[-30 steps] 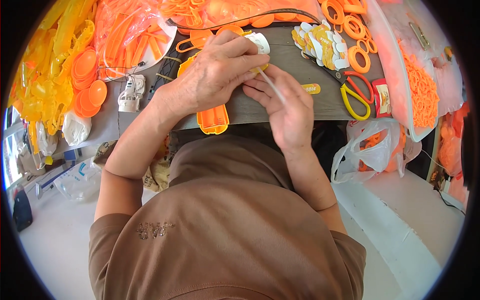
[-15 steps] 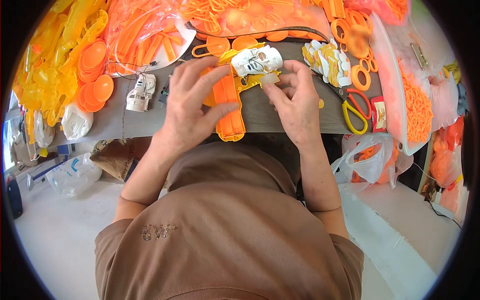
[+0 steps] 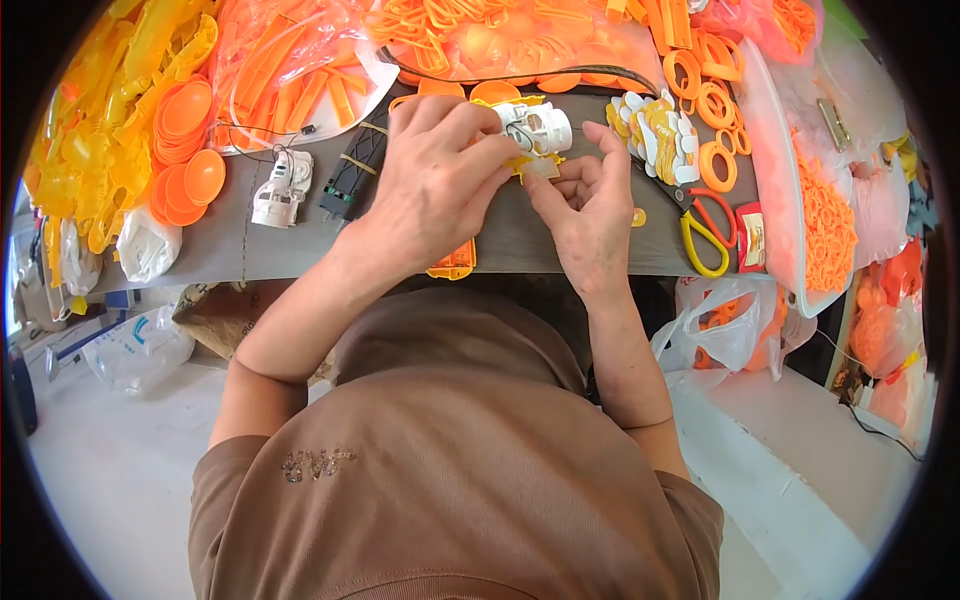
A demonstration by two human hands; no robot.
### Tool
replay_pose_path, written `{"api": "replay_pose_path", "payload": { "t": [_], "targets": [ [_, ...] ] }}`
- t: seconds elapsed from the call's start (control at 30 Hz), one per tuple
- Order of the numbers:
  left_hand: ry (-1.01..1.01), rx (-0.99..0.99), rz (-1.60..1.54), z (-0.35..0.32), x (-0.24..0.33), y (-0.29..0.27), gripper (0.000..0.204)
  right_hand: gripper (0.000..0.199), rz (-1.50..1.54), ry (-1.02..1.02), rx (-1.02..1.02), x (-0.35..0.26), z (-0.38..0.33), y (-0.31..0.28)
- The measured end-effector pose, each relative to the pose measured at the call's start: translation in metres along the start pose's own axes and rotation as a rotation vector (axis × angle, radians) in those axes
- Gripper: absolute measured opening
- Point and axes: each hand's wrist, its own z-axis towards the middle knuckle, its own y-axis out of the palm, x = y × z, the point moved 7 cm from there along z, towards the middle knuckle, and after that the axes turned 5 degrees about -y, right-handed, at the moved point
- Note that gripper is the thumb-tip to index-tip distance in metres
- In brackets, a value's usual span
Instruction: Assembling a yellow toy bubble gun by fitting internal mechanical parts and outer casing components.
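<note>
A white plastic mechanism [image 3: 540, 128] with wires sits on a yellow-and-orange toy shell [image 3: 455, 262] at the table's middle. My left hand [image 3: 430, 185] bends over the shell and hides most of it. Its fingers are closed, their tips close to the mechanism's lower edge; what they grip, if anything, is hidden. On the right, my right hand [image 3: 585, 215] pinches a small translucent piece [image 3: 541, 168] just below the mechanism, its forefinger raised. Another white mechanism [image 3: 283, 190] lies to the left, with a black part [image 3: 353, 172] with a tan band beside my left wrist.
Orange discs [image 3: 187, 187] and yellow shells [image 3: 95, 130] pile up at the left. Yellow-handled scissors [image 3: 703, 245], orange rings [image 3: 717, 165] and a stack of printed labels [image 3: 655, 138] lie at the right. A bin [image 3: 825, 215] of small orange parts stands farther right.
My left hand has moved right and closed its spread fingers, covering the orange shell and uncovering the black part. My right hand still pinches the translucent piece. The mechanism has shifted slightly right.
</note>
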Motion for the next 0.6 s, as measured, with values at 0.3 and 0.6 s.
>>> {"api": "replay_pose_path", "payload": {
  "t": [0.3,0.6],
  "targets": [
    [0.047,-0.007,0.058,0.011,0.007,0.016,0.016,0.063,-0.037,-0.023,-0.001,0.003,-0.001,-0.001],
    [0.078,-0.027,0.083,0.012,0.006,0.020,0.019,0.062,-0.055,-0.045,-0.011,0.004,0.000,-0.002]
  ]
}}
